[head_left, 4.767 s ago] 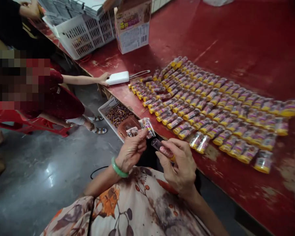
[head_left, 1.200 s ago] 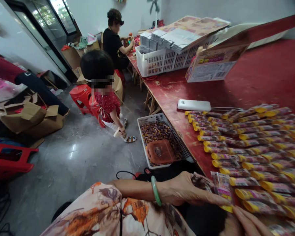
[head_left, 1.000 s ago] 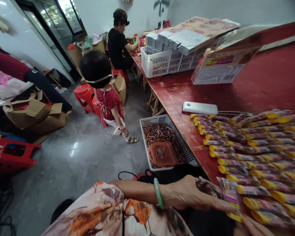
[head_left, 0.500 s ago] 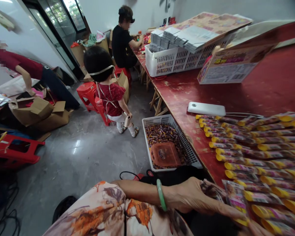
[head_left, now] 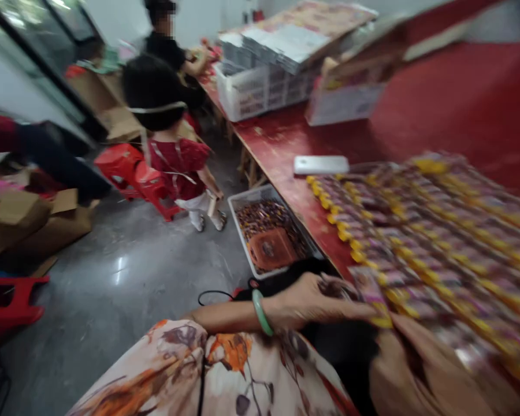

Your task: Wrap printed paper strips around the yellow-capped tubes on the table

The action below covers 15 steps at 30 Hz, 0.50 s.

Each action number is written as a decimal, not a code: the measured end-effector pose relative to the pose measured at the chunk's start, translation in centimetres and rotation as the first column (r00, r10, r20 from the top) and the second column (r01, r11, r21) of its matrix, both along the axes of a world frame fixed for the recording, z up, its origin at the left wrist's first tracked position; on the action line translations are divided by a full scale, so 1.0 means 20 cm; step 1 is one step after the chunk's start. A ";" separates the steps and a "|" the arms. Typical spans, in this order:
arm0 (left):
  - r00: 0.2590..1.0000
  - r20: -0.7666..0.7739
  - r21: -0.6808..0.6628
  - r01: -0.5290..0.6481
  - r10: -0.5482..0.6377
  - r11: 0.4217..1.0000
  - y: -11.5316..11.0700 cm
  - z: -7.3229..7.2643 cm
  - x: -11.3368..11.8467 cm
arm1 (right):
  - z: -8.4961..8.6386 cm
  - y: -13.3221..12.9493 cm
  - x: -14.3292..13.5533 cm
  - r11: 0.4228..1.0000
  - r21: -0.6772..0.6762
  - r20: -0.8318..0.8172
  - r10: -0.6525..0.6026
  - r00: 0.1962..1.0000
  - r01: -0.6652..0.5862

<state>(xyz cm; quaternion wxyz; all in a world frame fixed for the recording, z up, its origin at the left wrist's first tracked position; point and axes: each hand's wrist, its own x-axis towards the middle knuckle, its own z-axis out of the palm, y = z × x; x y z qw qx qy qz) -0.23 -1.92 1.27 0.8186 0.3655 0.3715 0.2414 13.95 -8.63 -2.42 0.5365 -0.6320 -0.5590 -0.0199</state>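
Observation:
The picture is blurred by head motion. My left hand [head_left: 314, 300], with a green bangle on its wrist, rests at the near edge of the red table [head_left: 437, 104] and grips a small bunch of printed wrappers [head_left: 368, 286]. Its fingertips touch the nearest of several rows of yellow-capped tubes [head_left: 429, 231] laid across the table. My right hand [head_left: 420, 370] fills the bottom right corner, right beside those fingertips; its grip is too blurred to read.
A white floor basket [head_left: 242, 202] of small candies with an orange lid stands by the table leg. On the table lie a white power bank [head_left: 320, 164], a printed box [head_left: 342, 101] and a white crate [head_left: 255, 89]. A child [head_left: 173, 156] stands by red stools [head_left: 127, 170]; another person sits behind.
The view has swung and blurred. The child has turned and stepped away from the basket. My left hand stays at the table edge with the wrappers, and my right hand has risen into view.

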 end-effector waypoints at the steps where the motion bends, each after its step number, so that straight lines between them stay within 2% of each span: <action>1: 1.000 -0.023 0.048 -0.008 0.009 0.999 0.00 0.01 0.00 | 0.03 0.00 -0.04 0.991 0.054 -0.018 -0.120 0.993 0.121; 2: 0.999 -0.026 0.085 -0.030 0.032 0.996 0.00 0.02 -0.01 | 0.05 0.00 -0.08 0.976 0.124 -0.136 -0.159 0.978 0.176; 3: 0.997 -0.019 0.114 -0.065 0.068 0.991 0.01 0.02 -0.01 | 0.06 0.01 -0.11 0.978 0.140 -0.236 -0.119 0.964 0.154; 6: 0.993 0.028 0.090 -0.117 0.115 0.989 0.06 -0.03 0.02 | 0.03 0.05 -0.12 0.987 0.105 -0.418 -0.069 0.906 0.124; 9: 0.990 0.087 0.051 -0.117 0.112 0.992 0.07 -0.05 0.05 | 0.01 0.05 -0.10 0.989 0.090 -0.418 -0.067 0.906 0.114; 15: 0.992 0.083 0.073 -0.103 0.097 0.992 0.06 -0.03 0.09 | 0.03 0.02 -0.10 0.988 0.124 -0.341 -0.042 0.939 0.089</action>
